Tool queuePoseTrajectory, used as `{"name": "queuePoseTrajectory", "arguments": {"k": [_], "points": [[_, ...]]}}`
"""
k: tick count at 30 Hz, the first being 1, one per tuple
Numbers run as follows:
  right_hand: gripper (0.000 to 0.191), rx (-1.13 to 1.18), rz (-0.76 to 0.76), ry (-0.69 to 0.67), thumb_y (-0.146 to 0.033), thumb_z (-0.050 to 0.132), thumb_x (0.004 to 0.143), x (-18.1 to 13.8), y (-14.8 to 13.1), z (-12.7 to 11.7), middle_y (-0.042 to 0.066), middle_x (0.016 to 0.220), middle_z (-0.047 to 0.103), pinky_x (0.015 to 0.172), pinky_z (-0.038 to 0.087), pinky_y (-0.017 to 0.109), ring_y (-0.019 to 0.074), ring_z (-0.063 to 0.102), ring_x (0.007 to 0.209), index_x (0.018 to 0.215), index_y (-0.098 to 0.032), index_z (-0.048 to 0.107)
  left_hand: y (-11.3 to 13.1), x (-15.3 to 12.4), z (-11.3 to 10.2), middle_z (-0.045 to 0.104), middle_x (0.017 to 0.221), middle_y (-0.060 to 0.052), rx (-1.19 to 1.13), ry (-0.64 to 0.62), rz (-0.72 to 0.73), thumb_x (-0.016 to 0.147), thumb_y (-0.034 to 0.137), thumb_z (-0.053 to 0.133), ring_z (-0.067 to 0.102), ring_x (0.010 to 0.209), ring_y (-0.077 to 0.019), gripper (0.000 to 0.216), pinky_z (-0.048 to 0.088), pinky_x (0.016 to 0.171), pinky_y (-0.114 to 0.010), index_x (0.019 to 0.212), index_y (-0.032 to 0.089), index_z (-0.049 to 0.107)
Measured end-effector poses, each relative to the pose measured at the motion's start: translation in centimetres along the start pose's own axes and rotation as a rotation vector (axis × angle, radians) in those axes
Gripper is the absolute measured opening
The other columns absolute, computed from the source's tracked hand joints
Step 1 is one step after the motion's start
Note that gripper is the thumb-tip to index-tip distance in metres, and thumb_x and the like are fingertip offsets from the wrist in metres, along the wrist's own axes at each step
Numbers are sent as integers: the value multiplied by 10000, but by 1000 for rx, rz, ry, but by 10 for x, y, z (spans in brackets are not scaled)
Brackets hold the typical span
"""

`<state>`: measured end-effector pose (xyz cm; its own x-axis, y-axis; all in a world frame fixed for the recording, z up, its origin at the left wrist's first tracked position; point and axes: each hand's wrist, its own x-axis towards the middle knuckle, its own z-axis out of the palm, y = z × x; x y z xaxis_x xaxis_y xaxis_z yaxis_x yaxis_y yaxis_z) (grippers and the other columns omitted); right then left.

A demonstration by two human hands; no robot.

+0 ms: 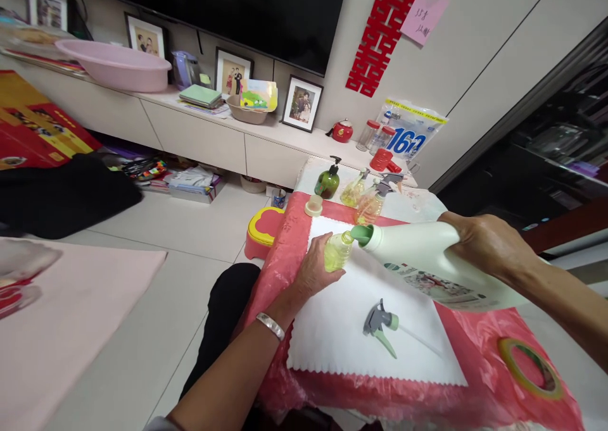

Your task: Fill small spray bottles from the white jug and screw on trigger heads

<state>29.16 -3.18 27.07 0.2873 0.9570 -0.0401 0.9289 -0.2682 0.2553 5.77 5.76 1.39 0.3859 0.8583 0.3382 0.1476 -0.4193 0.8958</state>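
Note:
My left hand (313,273) is wrapped round a small clear bottle (338,251) with yellow-green liquid, standing on a white cloth (342,330). My right hand (489,244) grips the base of a large white jug (427,260), tipped sideways so its green spout (361,233) meets the small bottle's mouth. A loose grey-green spray trigger head (380,323) with its dip tube lies on the cloth in front of me. A silver bracelet (270,324) sits on my left wrist.
The cloth lies on a red plastic sheet (475,355) over a small table. Behind stand a green pump bottle (329,179), two spray bottles (368,206), a cream cap (313,205) and a red object (382,160). A tape roll (531,366) lies at right. A yellow-red stool (261,231) is on the floor.

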Motion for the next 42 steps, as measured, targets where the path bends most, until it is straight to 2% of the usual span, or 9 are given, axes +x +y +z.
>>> {"name": "queuePoseTrajectory", "arguments": {"k": [6,11,15,18,23,28,33,37,42], "points": [[217,320,52,233,-290,517,663,1,14,13,-13,672,638,616,402,261,155,605,643,828,-240,649,7,-1,-5,571,1361,-127,-101,23,-192,545,200,892,556,1306,-323,1070,445,1101,-491,1424,243,284],[171,560,176,495,-289,528,638,3,28,31,-31,631,543,575,360,244,113,495,624,740,-192,626,7,1,-9,576,1381,-131,-129,68,-238,541,231,900,546,1325,-317,1021,433,1106,-477,1386,237,328],[143,722,284,682,-316,542,674,9,33,61,-42,650,472,570,336,250,106,437,648,714,-188,589,4,1,-9,559,1403,-130,-72,49,-229,551,245,894,536,1336,-325,982,440,1096,-485,1369,242,351],[136,853,359,757,-321,550,664,17,34,93,-44,668,453,562,349,253,113,427,646,713,-195,561,3,1,-9,549,1416,-125,-22,17,-212,549,244,891,520,1352,-330,974,416,1117,-502,1366,249,360],[156,996,465,774,-296,531,645,26,30,144,-21,699,528,565,410,271,156,486,664,768,-211,577,1,0,-10,535,1431,-119,9,-11,-184,596,301,867,520,1346,-319,920,413,1121,-502,1367,264,366],[253,1074,515,758,-306,529,630,28,21,174,-3,742,587,574,448,287,173,521,671,848,-217,622,2,-1,-10,553,1395,-131,65,-11,-201,603,320,846,539,1313,-341,891,426,1094,-534,1353,253,368],[292,1091,515,689,-320,507,668,27,19,180,0,779,633,620,483,295,177,571,703,899,-199,640,4,0,-10,568,1377,-122,82,-24,-189,631,337,830,578,1263,-329,860,452,1065,-533,1352,254,367],[336,1034,472,538,-362,580,684,12,29,174,25,833,693,663,505,320,204,628,751,955,-187,670,6,0,-10,587,1348,-123,116,-25,-225,643,342,826,603,1229,-326,841,472,1033,-524,1350,256,378],[581,858,479,451,-426,613,711,-42,34,184,198,1160,673,901,475,500,330,627,1029,1199,-110,628,5,0,-9,588,1347,-131,125,-17,-237,637,351,832,584,1249,-328,864,451,1051,-527,1363,238,378]]}}
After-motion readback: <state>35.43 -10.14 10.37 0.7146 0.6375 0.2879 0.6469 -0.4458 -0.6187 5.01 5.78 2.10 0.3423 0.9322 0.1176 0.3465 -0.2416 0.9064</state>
